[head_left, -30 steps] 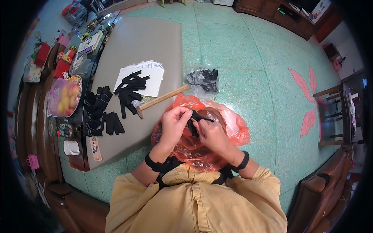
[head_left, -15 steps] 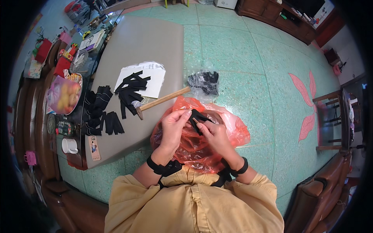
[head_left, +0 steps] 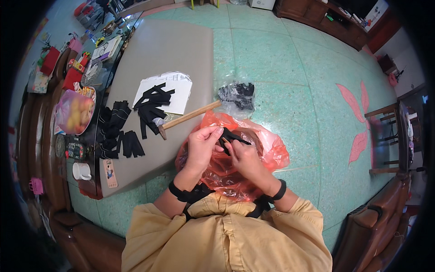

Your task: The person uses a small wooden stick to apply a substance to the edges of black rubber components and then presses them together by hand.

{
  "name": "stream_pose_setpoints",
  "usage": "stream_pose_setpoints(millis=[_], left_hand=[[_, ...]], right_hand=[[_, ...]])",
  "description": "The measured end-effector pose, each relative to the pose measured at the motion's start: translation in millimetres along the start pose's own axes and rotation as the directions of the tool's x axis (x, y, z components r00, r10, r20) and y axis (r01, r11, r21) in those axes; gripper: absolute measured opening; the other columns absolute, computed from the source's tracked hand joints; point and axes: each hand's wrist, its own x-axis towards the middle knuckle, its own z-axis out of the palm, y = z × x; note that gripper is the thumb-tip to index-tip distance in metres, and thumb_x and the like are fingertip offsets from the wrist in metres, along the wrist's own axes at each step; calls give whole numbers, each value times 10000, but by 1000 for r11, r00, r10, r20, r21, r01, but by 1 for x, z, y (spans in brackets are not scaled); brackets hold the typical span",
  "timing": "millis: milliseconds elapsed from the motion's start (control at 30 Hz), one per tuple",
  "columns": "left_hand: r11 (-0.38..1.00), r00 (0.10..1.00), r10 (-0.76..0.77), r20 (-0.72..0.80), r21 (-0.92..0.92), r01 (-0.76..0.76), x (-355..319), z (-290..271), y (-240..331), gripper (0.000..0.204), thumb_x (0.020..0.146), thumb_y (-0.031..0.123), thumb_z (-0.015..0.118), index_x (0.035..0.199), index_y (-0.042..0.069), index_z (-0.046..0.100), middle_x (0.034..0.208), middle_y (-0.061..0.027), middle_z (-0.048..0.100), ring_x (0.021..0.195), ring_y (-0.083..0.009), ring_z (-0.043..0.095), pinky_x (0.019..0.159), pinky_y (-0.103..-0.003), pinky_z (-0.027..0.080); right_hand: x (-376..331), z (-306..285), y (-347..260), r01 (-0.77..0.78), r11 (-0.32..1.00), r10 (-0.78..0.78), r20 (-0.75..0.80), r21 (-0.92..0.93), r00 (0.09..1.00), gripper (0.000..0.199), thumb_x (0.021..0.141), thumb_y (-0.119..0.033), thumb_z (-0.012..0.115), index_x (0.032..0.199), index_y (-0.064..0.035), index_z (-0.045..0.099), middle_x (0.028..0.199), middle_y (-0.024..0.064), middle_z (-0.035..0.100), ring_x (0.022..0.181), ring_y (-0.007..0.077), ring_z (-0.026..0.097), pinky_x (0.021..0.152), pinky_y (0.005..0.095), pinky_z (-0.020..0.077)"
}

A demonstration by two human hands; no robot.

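Between my hands is a black fabric strip (head_left: 232, 136), held above a translucent red plastic bag (head_left: 229, 181) that spreads over my lap. My left hand (head_left: 202, 146) pinches the strip's left side with thumb and index finger. The fingers of my right hand (head_left: 245, 156) close on the strip from the right, and a small tan, stick-like piece shows at their tips; its kind is unclear. To the left, a pile of black strips (head_left: 154, 102) lies partly on white paper (head_left: 181, 93). A wooden-handled hammer (head_left: 190, 115) rests across the grey bench's edge.
More black strips in bundles (head_left: 118, 115) lie on the grey padded bench (head_left: 181, 45). A clear plastic bag with black pieces (head_left: 240, 96) sits beyond the red bag. A white mug (head_left: 81, 171) and a bag of fruit (head_left: 74, 113) stand at left. A wooden chair (head_left: 385, 140) is at right.
My right hand has turned and shifted slightly at the black strip, its fingers now curled more closely. My left hand keeps its pinch in nearly the same place.
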Motion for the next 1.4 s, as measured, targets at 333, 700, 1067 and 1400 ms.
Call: stream_pose_setpoints(millis=[333,700,1067,1400], left_hand=[[992,986,-23,165,-122,43,2,-7,7,176,898,72,554,1014,-49,606,965,-88,631,832,-119,616,672,-254,557],[996,992,92,87,8,-93,-2,-4,-7,166,888,52,561,996,-68,600,886,-81,627,765,-104,617,597,-220,560],[998,997,44,63,-49,-41,-2,-5,-4,169,893,117,575,978,-19,629,872,-33,646,710,-58,580,586,-182,465],[964,972,215,98,136,-227,4,-1,-4,147,851,25,594,978,-47,615,863,-28,647,738,-77,592,659,-207,485]], right_hand=[[-1,-13,2,-146,982,149,-15,121,989,255,905,-187,547,742,7,515,604,199,526,562,374,543,497,414,416],[-1,-6,-2,-190,958,212,-81,215,974,268,894,-193,573,733,20,555,585,182,517,483,303,500,464,346,401],[-4,0,-7,-156,961,170,-43,229,985,244,890,-174,566,754,26,535,625,220,520,569,400,531,499,401,423],[5,6,8,-58,986,64,-36,155,997,243,880,-173,577,725,7,530,622,205,534,544,379,538,479,412,415]])
